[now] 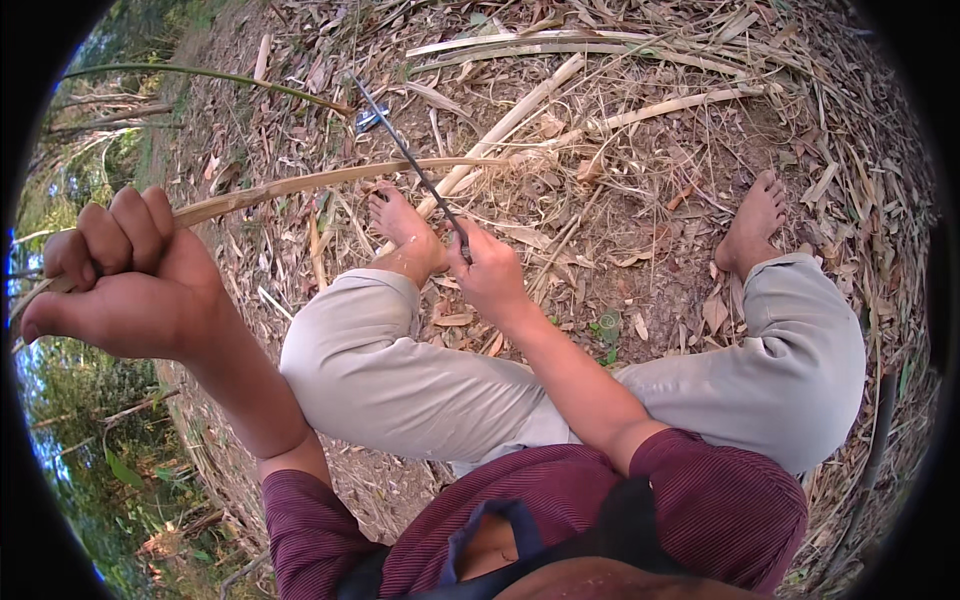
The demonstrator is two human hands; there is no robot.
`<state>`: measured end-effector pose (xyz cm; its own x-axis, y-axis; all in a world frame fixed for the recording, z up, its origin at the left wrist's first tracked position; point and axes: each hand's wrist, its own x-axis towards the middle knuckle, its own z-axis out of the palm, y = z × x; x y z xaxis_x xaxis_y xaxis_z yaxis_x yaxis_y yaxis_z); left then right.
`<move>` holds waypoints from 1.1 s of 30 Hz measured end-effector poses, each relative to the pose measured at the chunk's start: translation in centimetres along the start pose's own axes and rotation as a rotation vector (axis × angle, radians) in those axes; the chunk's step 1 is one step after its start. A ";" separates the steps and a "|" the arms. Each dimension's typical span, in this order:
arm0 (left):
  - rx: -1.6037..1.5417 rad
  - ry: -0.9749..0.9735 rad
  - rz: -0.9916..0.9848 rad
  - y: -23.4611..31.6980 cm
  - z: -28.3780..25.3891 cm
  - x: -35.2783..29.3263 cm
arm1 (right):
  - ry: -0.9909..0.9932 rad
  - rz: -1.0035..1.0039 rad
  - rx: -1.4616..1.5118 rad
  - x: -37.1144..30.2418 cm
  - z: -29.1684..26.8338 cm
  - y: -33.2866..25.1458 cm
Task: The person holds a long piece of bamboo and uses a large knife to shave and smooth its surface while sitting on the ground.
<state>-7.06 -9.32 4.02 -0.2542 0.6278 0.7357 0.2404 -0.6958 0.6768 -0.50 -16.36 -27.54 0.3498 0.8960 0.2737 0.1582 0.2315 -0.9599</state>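
My left hand (150, 270), raised at the left, is closed round a long pale strip of split bamboo or cane (320, 180). From there the strip runs rightward, its far end near a thicker pale piece on the ground. My right hand (490, 275) sits low between my knees, its fingers wrapped round the near end of a long, thin dark-bladed knife (408, 152). The blade points away to the upper left and crosses the strip in this view; whether the two touch I cannot tell. Most of the knife's handle is hidden in my fist.
Thick pale split pieces (530, 105) and long strips (600, 42) lie ahead among shavings and dry leaves. A blue scrap (367, 119) lies near the knife tip. A green stem (210, 72) arches at upper left. My bare feet (755, 215) rest on the ground at both sides.
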 end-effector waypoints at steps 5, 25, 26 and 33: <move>-0.056 -0.024 -0.015 0.2 0.6 -0.6 | -0.208 0.650 -0.294 -1.5 -1.6 8.1; -0.028 -0.009 0.015 -0.5 0.3 0.3 | -0.142 0.500 -0.220 -0.6 -0.6 7.4; -0.010 0.001 0.022 -0.4 0.0 0.5 | -0.156 0.501 -0.155 -0.2 -0.8 5.2; -0.306 -0.262 -0.069 -0.7 -3.1 1.4 | -0.131 0.672 -0.336 -4.3 -0.5 14.0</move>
<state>-10.52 -8.99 4.50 -0.0032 0.7170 0.6971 -0.0688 -0.6956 0.7152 0.66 -17.13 -42.11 0.3609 0.8460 -0.3924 0.2298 -0.4885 -0.8418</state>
